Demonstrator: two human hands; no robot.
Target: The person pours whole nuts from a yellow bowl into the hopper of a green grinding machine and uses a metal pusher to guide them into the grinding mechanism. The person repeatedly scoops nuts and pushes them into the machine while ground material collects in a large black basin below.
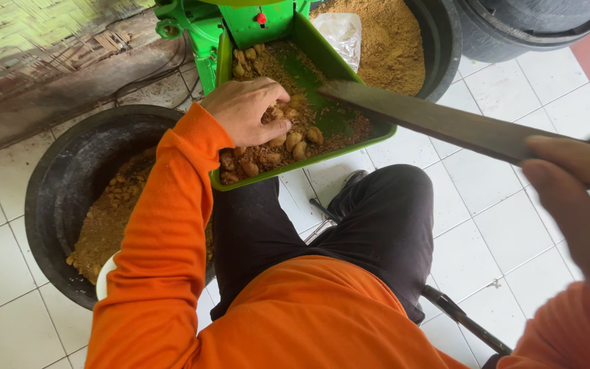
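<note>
On the left stands a big black tub on the floor. It has brown crumbly stuff in it, with some small lumps. A bit of something white peeks out at its near edge, partly hidden by the orange sleeve.

Next comes a green tray, which is joined to a green machine at the top. The tray is tilted toward the person. It holds brown lumps and brown crumbs, mostly at the low end. The left hand is in the tray, on top of the lumps. Its fingers are curled around some of them.

Behind the tray is another black tub. It is full of fine brown powder, and a clear plastic bag lies on the powder. One more dark tub is at the top right.

The right hand is close to the camera and blurry. Its fingers are closed around one end of a long flat stick. The other end of the stick rests over the tray.

The floor has white tiles, with a few red ones at the far right. At the top left there is a woven wall and a dirty grey step.
</note>
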